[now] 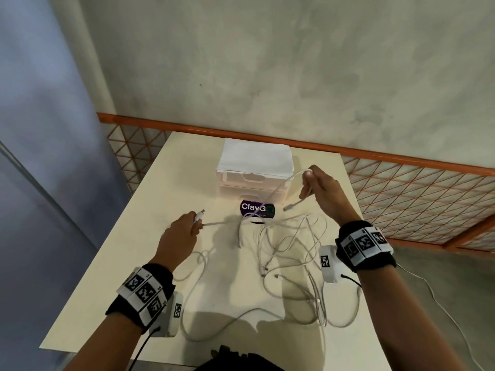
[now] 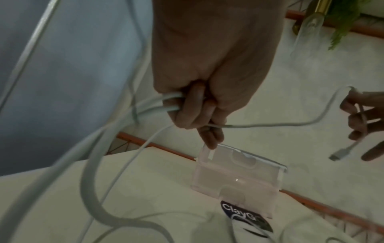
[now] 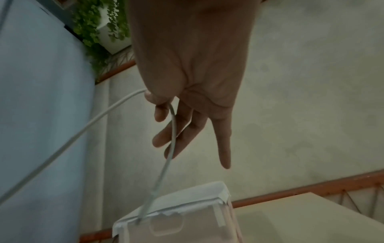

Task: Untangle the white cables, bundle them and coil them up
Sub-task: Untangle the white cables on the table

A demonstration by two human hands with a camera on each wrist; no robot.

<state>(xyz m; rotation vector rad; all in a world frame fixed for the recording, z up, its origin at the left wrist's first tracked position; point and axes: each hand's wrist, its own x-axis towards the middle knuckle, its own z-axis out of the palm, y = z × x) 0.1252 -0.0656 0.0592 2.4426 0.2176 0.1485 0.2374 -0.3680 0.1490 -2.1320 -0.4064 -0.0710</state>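
Several white cables (image 1: pixel 289 266) lie tangled on the cream table (image 1: pixel 150 188). My left hand (image 1: pixel 184 231) is raised over the table's left side and grips one cable near its USB plug (image 1: pixel 199 214); in the left wrist view my left hand (image 2: pixel 199 111) has its fingers curled round cable strands (image 2: pixel 158 102). My right hand (image 1: pixel 318 188) is lifted at the right, thumb and forefinger pinching a cable (image 3: pixel 172 131) whose small connector (image 1: pixel 290 206) dangles below. In the right wrist view the other fingers (image 3: pixel 224 148) hang straight. A strand spans the air between both hands.
A translucent drawer box (image 1: pixel 254 172) with white paper on top stands at the table's far middle, a dark round "ClayG" sticker (image 1: pixel 257 208) in front of it. An orange mesh fence (image 1: pixel 417 194) runs behind the table, a grey wall beyond. Wrist camera cords trail off my forearms.
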